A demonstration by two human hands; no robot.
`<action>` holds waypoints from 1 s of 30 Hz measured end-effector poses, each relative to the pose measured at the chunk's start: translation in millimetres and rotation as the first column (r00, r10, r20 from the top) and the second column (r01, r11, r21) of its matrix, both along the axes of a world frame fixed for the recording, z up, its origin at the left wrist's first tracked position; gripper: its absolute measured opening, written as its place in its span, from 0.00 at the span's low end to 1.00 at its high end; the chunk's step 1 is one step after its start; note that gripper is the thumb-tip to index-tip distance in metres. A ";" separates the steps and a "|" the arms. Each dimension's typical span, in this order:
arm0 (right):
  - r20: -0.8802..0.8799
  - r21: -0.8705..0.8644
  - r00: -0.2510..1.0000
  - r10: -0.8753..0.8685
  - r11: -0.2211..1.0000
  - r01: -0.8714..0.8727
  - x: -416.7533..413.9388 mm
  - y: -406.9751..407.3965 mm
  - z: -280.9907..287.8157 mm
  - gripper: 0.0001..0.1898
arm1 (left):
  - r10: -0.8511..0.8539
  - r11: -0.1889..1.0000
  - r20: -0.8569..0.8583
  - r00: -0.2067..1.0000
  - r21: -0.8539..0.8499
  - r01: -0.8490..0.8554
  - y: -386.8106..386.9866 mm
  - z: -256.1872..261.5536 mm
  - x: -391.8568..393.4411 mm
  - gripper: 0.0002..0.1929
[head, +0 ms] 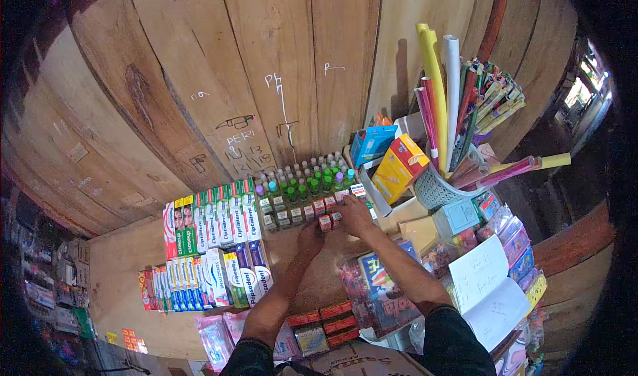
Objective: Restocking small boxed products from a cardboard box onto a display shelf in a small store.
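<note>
My left hand [313, 239] rests at the left side of a pair of small red-and-white boxes [325, 222] at the front of a group of little boxes and bottles. My right hand [355, 216] reaches over the right side of that pair; whether its fingers grip a box cannot be told. Behind the hands stand rows of small bottles [302, 191] with green, purple and pale caps. Left of them, toothpaste cartons [227, 221] stand in a row, with more toothpaste cartons [214, 279] in front.
A plank wall [269, 77] rises behind. At right are a yellow-and-red box [400, 169], a woven plastic basket [436, 191] of wrapping rolls, and an open notebook [486, 289] with handwriting. Pink packs [217, 338] and a printed flat pack [386, 296] lie nearer me.
</note>
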State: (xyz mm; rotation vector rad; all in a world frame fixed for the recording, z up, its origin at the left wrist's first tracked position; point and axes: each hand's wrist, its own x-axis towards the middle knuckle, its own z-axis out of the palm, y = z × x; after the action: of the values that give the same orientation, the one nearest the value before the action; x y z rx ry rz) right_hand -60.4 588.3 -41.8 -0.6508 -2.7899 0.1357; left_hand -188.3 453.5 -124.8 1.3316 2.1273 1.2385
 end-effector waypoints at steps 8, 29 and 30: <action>0.017 -0.081 1.000 0.010 0.997 -0.009 0.4 -3.7 12.9 0.26 | 0.000 0.997 -0.146 0.989 0.078 0.012 -1.2 -15.0 -3.2 0.22; -0.384 -0.515 0.860 -0.337 0.851 0.104 87.3 -70.4 60.5 0.22 | 0.140 0.990 0.085 0.987 0.021 -0.142 -31.4 -26.8 9.7 0.21; -0.386 -0.571 0.866 -0.318 0.820 0.046 96.7 -81.2 64.5 0.21 | 0.137 0.991 0.130 0.982 -0.009 -0.137 -41.5 -13.5 12.5 0.21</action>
State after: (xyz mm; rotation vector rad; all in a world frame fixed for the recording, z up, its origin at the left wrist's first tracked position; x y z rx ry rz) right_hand 36.2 507.1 22.8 -0.8772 -2.1846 0.9487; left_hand -175.8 412.0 -138.3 1.0877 2.1556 1.3396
